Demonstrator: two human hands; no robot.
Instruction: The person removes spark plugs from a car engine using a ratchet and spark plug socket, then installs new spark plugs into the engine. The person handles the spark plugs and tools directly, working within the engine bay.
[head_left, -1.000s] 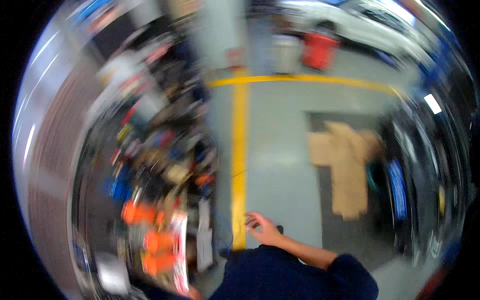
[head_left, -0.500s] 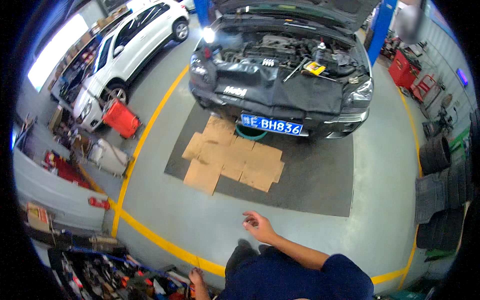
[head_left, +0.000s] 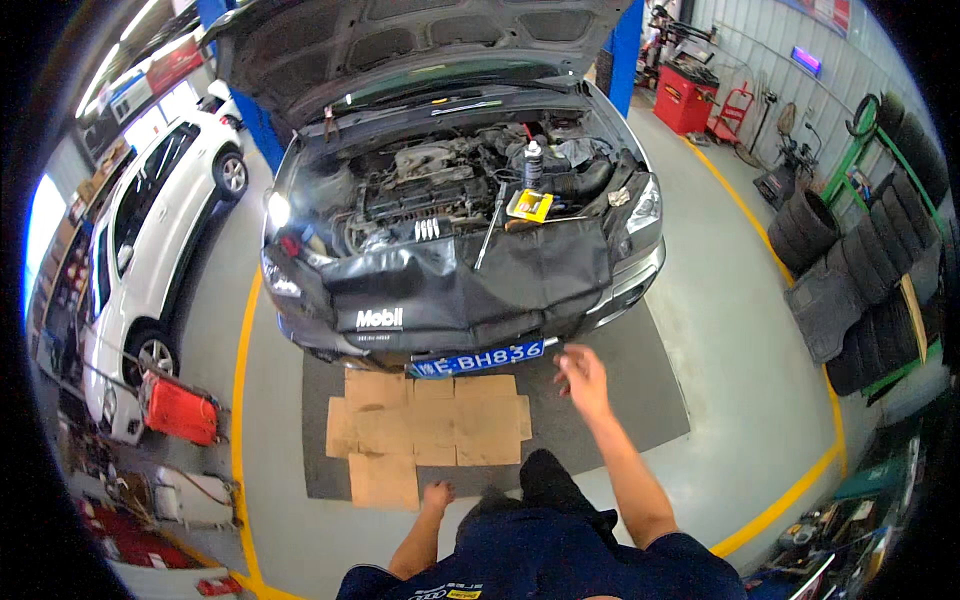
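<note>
A car with its hood raised stands ahead of me, its engine bay (head_left: 420, 185) exposed. My right hand (head_left: 582, 382) reaches forward over the floor mat, fingers loosely bent and apart, with nothing visible in it. In the picture it lies just beside the right end of the blue licence plate (head_left: 480, 359). Low near my body, my left hand (head_left: 437, 493) hangs below the flattened cardboard (head_left: 430, 425), its fingers curled in and no object showing. Over the car's front lies a black fender cover (head_left: 450, 285). A long metal tool (head_left: 490, 232), a yellow box (head_left: 530, 205) and a spray can (head_left: 533, 163) rest at the engine bay's front.
Blue lift posts (head_left: 622, 60) flank the car. A white car (head_left: 165, 210) and a red cart (head_left: 180, 408) are at the left. Tyres (head_left: 803, 228) and a red tool cabinet (head_left: 686, 98) line the right side. Tools and parts (head_left: 820, 530) fill the lower right corner.
I have moved nearer to the car and the view has swung right. My right hand now extends farther forward toward the car's front. The left hand has come farther into view.
</note>
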